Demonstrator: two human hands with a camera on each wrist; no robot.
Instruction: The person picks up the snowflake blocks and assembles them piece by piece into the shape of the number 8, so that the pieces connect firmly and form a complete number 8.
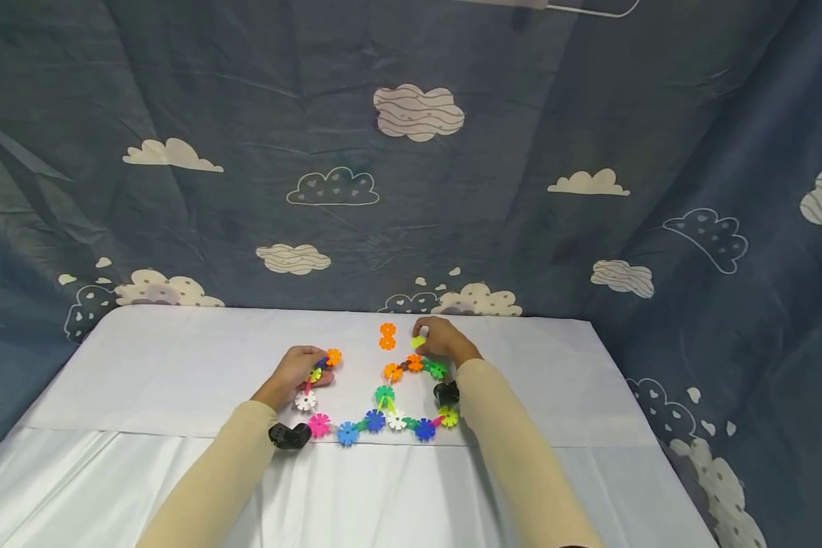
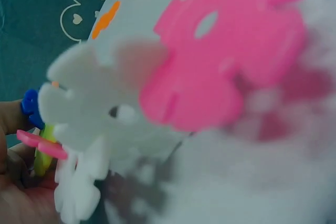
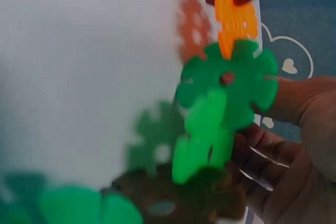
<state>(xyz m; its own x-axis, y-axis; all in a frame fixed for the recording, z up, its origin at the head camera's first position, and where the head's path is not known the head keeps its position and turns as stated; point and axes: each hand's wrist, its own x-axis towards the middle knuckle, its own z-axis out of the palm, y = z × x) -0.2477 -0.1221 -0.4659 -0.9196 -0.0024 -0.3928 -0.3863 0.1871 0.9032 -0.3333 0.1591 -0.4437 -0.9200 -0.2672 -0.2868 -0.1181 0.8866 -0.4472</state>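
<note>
A chain of colourful interlocking flower discs lies in an open loop on the white table, with a blue disc (image 1: 374, 420), a pink disc (image 1: 319, 425) and a white disc (image 1: 305, 400) along it. At the chain's left end my left hand (image 1: 296, 374) grips it near a yellow disc (image 1: 316, 374), below the orange end disc (image 1: 333, 357). My right hand (image 1: 442, 339) pinches a loose yellow-green disc (image 1: 418, 342) above the chain's right part. In the right wrist view, a green disc (image 3: 252, 72) partly covers the right fingers, and the pinched disc is hidden.
Two orange discs (image 1: 387, 336) lie beyond the chain, left of the right hand. A dark cloud-print curtain (image 1: 336, 228) hangs behind the white tablecloth (image 1: 178, 365). A black wrist device (image 1: 290, 436) sits on the left wrist, close to the pink disc.
</note>
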